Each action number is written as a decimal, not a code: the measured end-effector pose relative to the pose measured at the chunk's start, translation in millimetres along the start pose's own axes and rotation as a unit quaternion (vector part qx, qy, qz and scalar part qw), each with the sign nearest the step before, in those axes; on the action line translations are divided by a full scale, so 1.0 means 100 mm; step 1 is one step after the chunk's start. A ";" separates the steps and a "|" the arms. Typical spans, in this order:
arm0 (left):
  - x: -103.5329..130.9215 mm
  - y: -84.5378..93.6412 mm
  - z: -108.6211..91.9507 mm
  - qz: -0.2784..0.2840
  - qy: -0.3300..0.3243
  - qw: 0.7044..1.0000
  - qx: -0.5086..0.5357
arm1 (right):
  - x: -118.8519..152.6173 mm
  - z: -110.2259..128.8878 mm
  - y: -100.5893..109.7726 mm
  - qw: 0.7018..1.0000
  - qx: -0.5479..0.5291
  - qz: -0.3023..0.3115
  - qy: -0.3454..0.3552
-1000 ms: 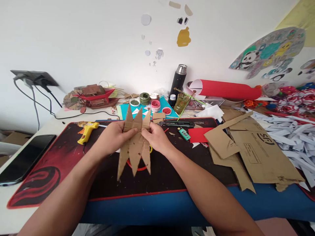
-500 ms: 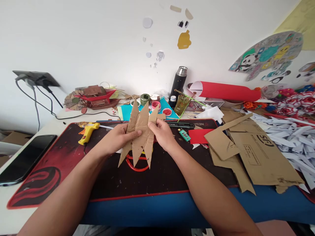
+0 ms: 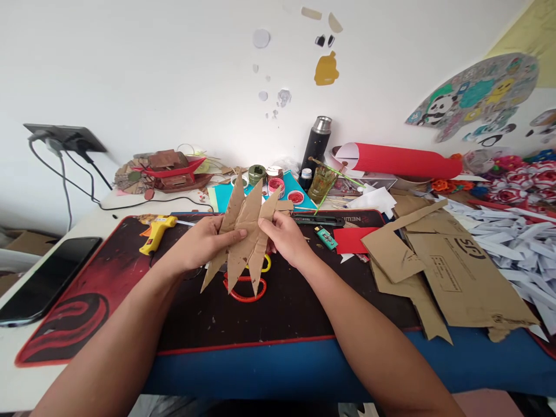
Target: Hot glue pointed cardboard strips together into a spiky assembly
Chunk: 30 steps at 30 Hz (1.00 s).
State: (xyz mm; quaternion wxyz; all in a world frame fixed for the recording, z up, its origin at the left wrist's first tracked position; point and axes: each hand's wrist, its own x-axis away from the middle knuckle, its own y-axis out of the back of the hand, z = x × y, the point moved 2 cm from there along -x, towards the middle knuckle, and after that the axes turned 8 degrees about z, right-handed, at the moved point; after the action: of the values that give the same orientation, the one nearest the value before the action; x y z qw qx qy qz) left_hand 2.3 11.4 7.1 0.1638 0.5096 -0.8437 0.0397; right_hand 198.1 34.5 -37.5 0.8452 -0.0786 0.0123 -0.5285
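Between my hands, above the dark desk mat [image 3: 286, 313], is a set of pointed brown cardboard pieces [image 3: 244, 246] lying side by side, with sharp tips at top and bottom. My left hand [image 3: 211, 240] grips their left side, its thumb pressed across the front. With thumb and fingers, my right hand [image 3: 282, 234] pinches the right-hand piece; a small cardboard strip [image 3: 284, 205] sticks out behind it. Partly hidden under the cardboard lie scissors with a red handle [image 3: 247, 298] and something with a yellow loop [image 3: 266, 263].
A yellow glue gun [image 3: 157, 234] lies left, by a black phone [image 3: 52, 278]. Paint jars [image 3: 257, 175], a thermos [image 3: 317, 145] and a cup of brushes [image 3: 322, 185] stand behind. On the right are a green lighter [image 3: 325, 238], cardboard sheets [image 3: 456, 278] and white paper strips [image 3: 521, 249].
The lower tips of the cardboard pieces have swung slightly left, tilting the pieces and showing more of the red and yellow loops beneath. Both hands keep their hold.
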 end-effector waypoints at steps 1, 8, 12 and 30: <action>0.00 0.01 0.00 0.001 0.000 1.000 -0.004 | 0.00 -0.01 0.00 1.000 0.002 0.002 0.001; 0.01 0.03 0.01 0.007 -0.002 1.000 -0.022 | 0.00 -0.03 0.00 1.000 0.013 0.023 -0.007; 0.02 0.03 0.00 0.005 0.000 0.999 -0.052 | 0.00 -0.04 0.00 0.999 0.025 0.022 -0.012; 0.03 -0.09 -0.10 -0.051 0.006 0.997 -0.062 | -0.02 -0.03 0.01 1.000 -0.002 0.003 0.010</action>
State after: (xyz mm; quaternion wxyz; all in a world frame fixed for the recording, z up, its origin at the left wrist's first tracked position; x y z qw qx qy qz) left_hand 11.3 6.9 17.0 0.2018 0.5406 -0.8165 -0.0181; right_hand 198.1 35.9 -41.1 0.8464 -0.0748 0.0219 -0.5268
